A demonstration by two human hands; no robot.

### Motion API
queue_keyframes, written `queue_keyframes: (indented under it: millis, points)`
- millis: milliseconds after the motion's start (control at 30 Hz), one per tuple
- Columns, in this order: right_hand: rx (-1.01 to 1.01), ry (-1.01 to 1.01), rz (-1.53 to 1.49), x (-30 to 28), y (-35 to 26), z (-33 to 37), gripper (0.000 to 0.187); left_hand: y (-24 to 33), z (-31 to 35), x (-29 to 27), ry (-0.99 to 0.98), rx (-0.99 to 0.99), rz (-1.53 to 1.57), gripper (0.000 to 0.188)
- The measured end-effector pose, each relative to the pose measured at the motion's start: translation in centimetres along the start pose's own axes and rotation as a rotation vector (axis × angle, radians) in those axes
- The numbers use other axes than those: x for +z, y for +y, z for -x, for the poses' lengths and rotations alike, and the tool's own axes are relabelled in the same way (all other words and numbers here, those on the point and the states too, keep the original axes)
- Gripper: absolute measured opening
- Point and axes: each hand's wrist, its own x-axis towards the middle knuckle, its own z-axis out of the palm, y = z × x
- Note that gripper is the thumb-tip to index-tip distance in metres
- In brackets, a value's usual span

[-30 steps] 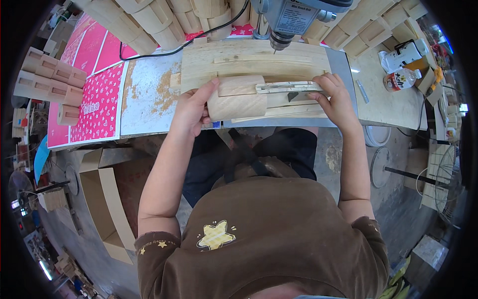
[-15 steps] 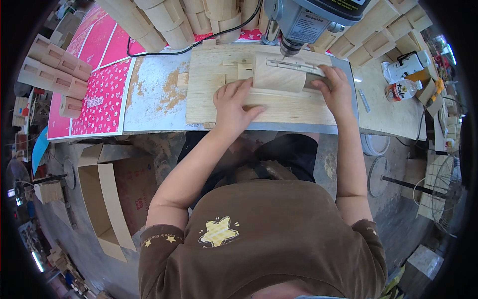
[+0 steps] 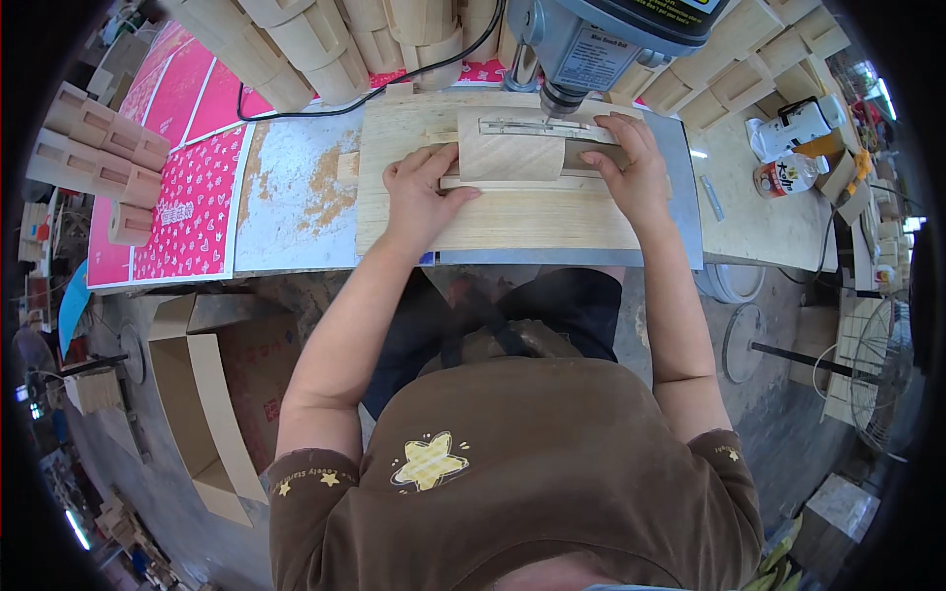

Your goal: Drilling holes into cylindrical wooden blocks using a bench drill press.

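A pale wooden cylinder [image 3: 510,158] lies sideways on a wooden board, below the chuck [image 3: 562,101] of a grey bench drill [image 3: 601,49]. Along its top runs a slotted metal strip [image 3: 542,128] that sticks out past the right end. My left hand [image 3: 419,192] has its bent fingers against the cylinder's left end, the thumb spread along a wooden rail. At the other end, my right hand [image 3: 636,172] grips the strip's projecting end, with fingers over the top and thumb on the near side. The drill bit's tip is hard to make out.
The wooden board [image 3: 542,227] rests on a bench strewn with sawdust [image 3: 330,187] at left. Slotted wooden cylinders [image 3: 103,172] stand at left and behind. A black cable [image 3: 370,98] crosses the back. At right are a bottle [image 3: 788,175] and a marker [image 3: 711,197]. A cardboard box [image 3: 212,394] sits below.
Both hands have shifted left, and the wooden cylinder with its metal strip has moved left under the drill chuck. The whole view has also shifted slightly.
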Motion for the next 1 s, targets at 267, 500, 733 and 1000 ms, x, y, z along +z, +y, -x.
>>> queue_keyframes:
  millis: [267, 500, 733, 1000]
  points:
    - [-0.058, 0.267, -0.24, -6.6, 1.8, -4.3, 0.032, -1.5, -0.5, -1.2, -0.073, 0.109, 0.066, 0.052]
    - [-0.098, 0.439, -0.258, -9.8, -6.8, -14.6, 0.029, -0.9, -0.9, -1.2, -0.03, 0.231, -0.002, 0.044]
    - [-0.018, 0.303, 0.032, -12.2, -7.6, -11.6, 0.023, -0.9, -1.2, -1.3, -0.094, 0.152, 0.097, 0.05]
    - [-0.026, 0.436, -0.047, -7.5, -8.6, -1.9, 0.008, -1.1, -1.4, -1.0, -0.065, 0.211, 0.125, 0.048]
